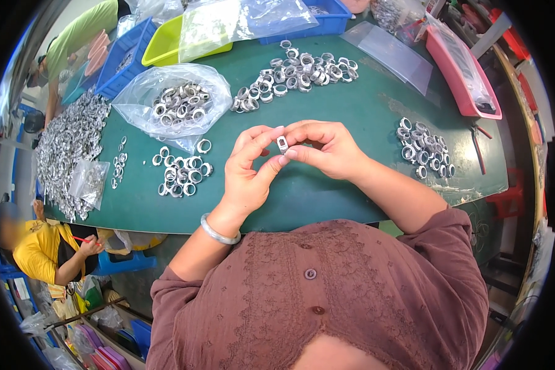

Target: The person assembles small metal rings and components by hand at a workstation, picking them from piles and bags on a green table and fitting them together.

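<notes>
In front of my chest, above the green table (302, 203), a small silver metal piece with a rectangular opening (282, 144) is pinched between both hands. My left hand (250, 161) grips it by thumb and fingertips from the left. From the right, the thumb and curled index finger of my right hand (328, 148) close on it too. Loose silver metal rings (182, 177) lie left of my hands. Beyond them is a clear plastic bag (219, 83) of similar rings. A wide heap of rings (305, 73) spreads farther back, and another group (424, 149) lies to the right.
A large heap of metal parts (74, 148) covers the table's left end, beside a small clear bag (88, 182). Blue (126, 58) and lime-green (160, 46) bins, plastic sheets (394, 58) and a pink basket (450, 77) line the back. Two other people (43, 256) are at left.
</notes>
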A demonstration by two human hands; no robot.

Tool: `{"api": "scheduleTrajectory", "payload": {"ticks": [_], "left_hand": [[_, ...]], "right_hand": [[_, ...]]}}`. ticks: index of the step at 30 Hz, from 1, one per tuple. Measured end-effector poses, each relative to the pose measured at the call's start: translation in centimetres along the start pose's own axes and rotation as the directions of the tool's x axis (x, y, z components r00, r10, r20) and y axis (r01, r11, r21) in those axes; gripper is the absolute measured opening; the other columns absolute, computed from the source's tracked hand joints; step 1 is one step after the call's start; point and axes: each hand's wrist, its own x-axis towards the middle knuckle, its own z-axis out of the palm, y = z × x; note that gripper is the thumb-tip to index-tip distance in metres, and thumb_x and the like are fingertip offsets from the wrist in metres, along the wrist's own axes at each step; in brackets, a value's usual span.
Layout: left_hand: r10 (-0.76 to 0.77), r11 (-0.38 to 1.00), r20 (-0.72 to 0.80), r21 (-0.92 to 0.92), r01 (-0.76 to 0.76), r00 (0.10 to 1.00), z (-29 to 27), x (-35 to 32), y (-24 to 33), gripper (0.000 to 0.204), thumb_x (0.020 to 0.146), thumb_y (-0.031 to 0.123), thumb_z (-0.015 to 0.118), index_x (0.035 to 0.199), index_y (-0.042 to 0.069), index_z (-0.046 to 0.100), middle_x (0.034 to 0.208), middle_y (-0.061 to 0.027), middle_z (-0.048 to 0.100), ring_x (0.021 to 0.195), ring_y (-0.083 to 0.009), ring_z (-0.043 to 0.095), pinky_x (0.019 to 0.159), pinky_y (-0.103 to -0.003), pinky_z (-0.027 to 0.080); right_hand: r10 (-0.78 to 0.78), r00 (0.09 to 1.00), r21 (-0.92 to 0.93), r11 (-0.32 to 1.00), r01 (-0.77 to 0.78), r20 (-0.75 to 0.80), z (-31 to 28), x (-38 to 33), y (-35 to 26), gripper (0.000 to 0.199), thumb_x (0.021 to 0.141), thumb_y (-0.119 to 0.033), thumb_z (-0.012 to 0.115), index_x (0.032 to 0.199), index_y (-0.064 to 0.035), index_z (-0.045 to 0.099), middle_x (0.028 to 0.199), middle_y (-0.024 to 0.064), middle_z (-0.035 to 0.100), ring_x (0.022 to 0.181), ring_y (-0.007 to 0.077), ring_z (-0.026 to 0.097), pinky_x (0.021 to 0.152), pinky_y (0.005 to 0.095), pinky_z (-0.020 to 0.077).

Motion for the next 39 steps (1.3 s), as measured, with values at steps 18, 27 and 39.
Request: {"api": "scheduleTrajectory", "payload": {"ticks": [18, 27, 39], "left_hand": [[-0.183, 0.976, 0.029, 0.126, 0.178, 0.983, -1.5, -0.7, -0.3, 0.031, 0.077, -0.001, 0.059, 0.107, 0.001, 0.056, 0.105, -0.0065, 0.050, 0.091, -0.0128, 0.049, 0.074, -0.022, 0.042], [-0.177, 0.964, 0.150, 0.228, 0.141, 0.973, -0.7, 1.2, -0.4, 0.023, 0.076, 0.003, 0.060, 0.099, 0.001, 0.060, 0.095, -0.0070, 0.053, 0.084, -0.0129, 0.050, 0.069, -0.023, 0.044], [-0.160, 0.978, 0.155, 0.161, 0.135, 0.975, 2.0, 5.7, -1.0, 0.016, 0.079, 0.008, 0.060, 0.094, 0.000, 0.062, 0.081, -0.0022, 0.055, 0.068, -0.0076, 0.052, 0.063, -0.021, 0.043]], "right_hand": [[-0.160, 0.987, -0.939, 0.343, 0.037, -0.020, -7.4, -2.9, -5.3, 0.024, 0.072, -0.008, 0.060, 0.096, -0.0075, 0.055, 0.092, 0.0113, 0.058, 0.089, 0.0298, 0.055, 0.077, 0.0381, 0.0445], [0.084, 0.936, -0.934, -0.135, -0.330, -0.343, -14.9, -10.1, -7.9, 0.016, 0.072, -0.010, 0.060, 0.087, -0.0052, 0.060, 0.080, 0.0094, 0.056, 0.082, 0.0291, 0.051, 0.075, 0.0377, 0.0423], [-0.075, 0.993, -0.994, 0.066, -0.087, -0.092, -11.4, 4.4, 0.5, 0.024, 0.070, -0.012, 0.063, 0.093, -0.0079, 0.058, 0.088, 0.0090, 0.056, 0.090, 0.0285, 0.054, 0.077, 0.0390, 0.0446]]}}
